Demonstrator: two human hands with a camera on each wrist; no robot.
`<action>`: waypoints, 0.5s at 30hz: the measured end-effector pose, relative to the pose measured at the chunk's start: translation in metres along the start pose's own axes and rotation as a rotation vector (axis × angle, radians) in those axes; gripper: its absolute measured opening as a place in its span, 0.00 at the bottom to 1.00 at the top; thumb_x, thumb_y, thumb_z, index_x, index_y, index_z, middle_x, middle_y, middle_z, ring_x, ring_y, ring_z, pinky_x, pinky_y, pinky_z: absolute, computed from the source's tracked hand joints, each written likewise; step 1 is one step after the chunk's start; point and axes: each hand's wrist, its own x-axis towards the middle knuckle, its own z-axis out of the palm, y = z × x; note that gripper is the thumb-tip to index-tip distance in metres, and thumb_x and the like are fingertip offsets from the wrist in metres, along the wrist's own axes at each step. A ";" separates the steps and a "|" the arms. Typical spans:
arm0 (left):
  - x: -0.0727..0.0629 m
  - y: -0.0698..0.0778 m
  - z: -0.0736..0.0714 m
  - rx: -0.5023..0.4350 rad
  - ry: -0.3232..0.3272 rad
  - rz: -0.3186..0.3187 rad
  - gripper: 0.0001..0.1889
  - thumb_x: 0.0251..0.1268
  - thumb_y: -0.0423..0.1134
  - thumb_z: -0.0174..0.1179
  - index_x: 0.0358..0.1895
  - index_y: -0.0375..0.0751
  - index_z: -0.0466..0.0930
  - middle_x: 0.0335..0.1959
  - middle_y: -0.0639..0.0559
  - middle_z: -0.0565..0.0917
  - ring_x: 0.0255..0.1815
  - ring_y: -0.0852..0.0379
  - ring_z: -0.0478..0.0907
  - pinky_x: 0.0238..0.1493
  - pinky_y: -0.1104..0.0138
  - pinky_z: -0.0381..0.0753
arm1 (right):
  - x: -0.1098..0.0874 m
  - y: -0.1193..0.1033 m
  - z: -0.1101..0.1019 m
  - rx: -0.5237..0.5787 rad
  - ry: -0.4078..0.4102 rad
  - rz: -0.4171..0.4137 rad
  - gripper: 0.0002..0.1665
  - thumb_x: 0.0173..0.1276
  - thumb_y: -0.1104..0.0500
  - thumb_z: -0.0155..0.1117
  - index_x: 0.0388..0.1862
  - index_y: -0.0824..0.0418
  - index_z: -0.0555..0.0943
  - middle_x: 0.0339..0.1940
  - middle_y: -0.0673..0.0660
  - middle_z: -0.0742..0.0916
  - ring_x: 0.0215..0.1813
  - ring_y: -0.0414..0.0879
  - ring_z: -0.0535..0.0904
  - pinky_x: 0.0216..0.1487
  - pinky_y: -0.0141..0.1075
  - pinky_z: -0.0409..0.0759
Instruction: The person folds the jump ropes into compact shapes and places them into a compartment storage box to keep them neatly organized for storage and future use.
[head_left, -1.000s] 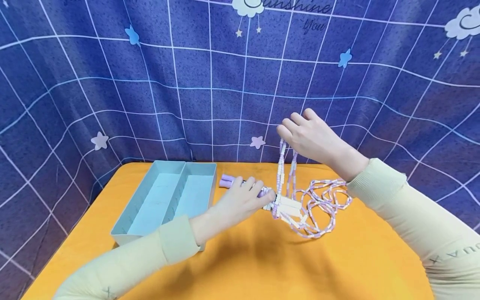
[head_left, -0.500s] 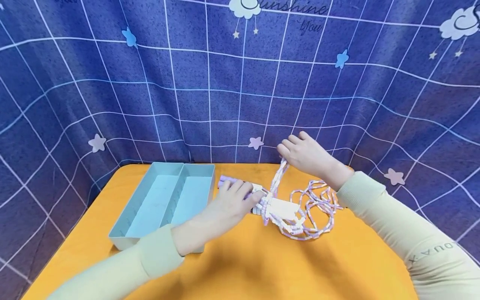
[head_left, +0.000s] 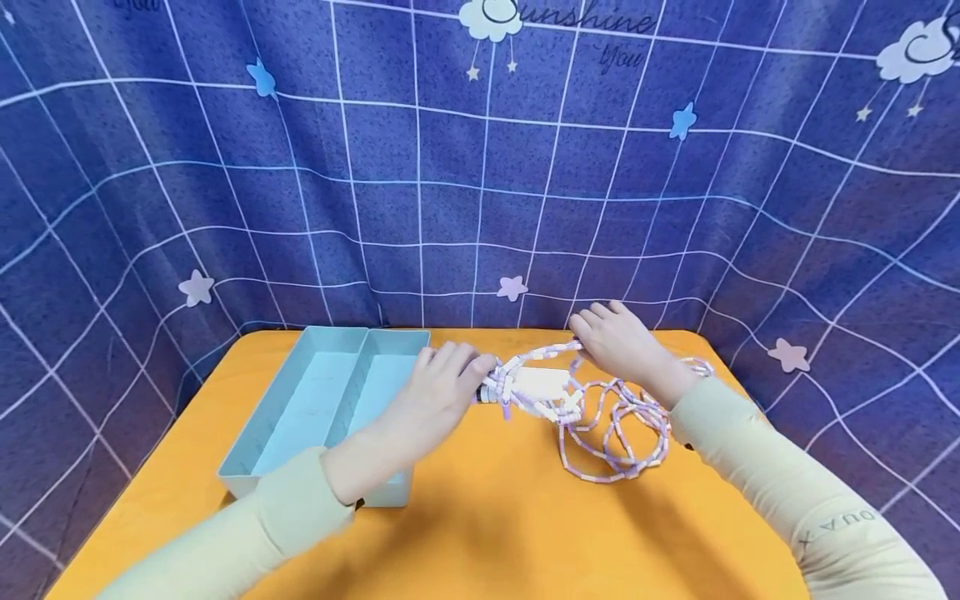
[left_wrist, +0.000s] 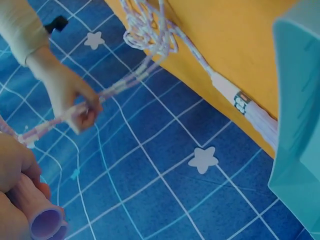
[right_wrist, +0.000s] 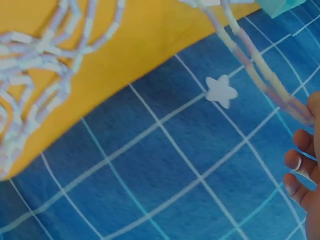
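Note:
My left hand (head_left: pixel 437 392) grips the paired handles of a jump rope; two hollow purple handle ends (left_wrist: pixel 46 222) protrude below it in the left wrist view. White handle parts (head_left: pixel 546 382) extend rightward, with purple-and-white beaded cord (head_left: pixel 507 385) wrapped around them. My right hand (head_left: pixel 621 343) pinches a doubled length of this cord (right_wrist: pixel 255 67), stretched out to the right of the handles. More beaded cord (head_left: pixel 626 475) lies in loose loops on the table below the right hand. Another purple-and-white handle (left_wrist: pixel 240 102) lies on the table in the left wrist view.
A light blue box (head_left: pixel 390 492) with two long compartments stands left of my left hand. Both rest on a table with an orange cloth (head_left: pixel 480 517). A dark blue gridded curtain (head_left: pixel 450 208) hangs right behind the table.
My right hand has come down and slightly right, drawing the cord from upright to nearly level. The left hand has lifted the handles slightly and shifted them left.

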 end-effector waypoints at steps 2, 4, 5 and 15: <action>0.000 -0.003 0.000 0.013 0.002 -0.009 0.20 0.56 0.24 0.54 0.51 0.42 0.64 0.34 0.50 0.71 0.33 0.52 0.67 0.33 0.62 0.60 | -0.009 -0.001 0.006 0.012 -0.012 0.037 0.19 0.52 0.55 0.71 0.31 0.60 0.69 0.25 0.54 0.77 0.31 0.52 0.73 0.33 0.42 0.66; -0.001 -0.006 0.000 0.025 0.002 -0.021 0.20 0.55 0.25 0.55 0.51 0.42 0.64 0.34 0.50 0.71 0.33 0.52 0.67 0.33 0.63 0.61 | -0.018 -0.001 0.013 0.022 -0.028 0.074 0.20 0.51 0.55 0.71 0.31 0.60 0.69 0.26 0.54 0.78 0.31 0.53 0.73 0.33 0.42 0.66; -0.001 -0.008 0.001 0.028 0.002 -0.028 0.21 0.55 0.25 0.56 0.51 0.41 0.64 0.35 0.49 0.71 0.34 0.51 0.68 0.33 0.62 0.61 | -0.022 -0.002 0.017 0.027 -0.037 0.091 0.20 0.50 0.55 0.72 0.31 0.60 0.69 0.26 0.54 0.78 0.32 0.53 0.74 0.33 0.42 0.66; -0.003 -0.021 0.003 0.059 0.020 -0.104 0.24 0.50 0.24 0.59 0.51 0.40 0.63 0.34 0.47 0.71 0.34 0.49 0.68 0.30 0.62 0.61 | -0.056 -0.019 0.048 0.102 0.006 0.164 0.15 0.53 0.58 0.68 0.30 0.61 0.70 0.27 0.55 0.78 0.33 0.54 0.75 0.32 0.44 0.69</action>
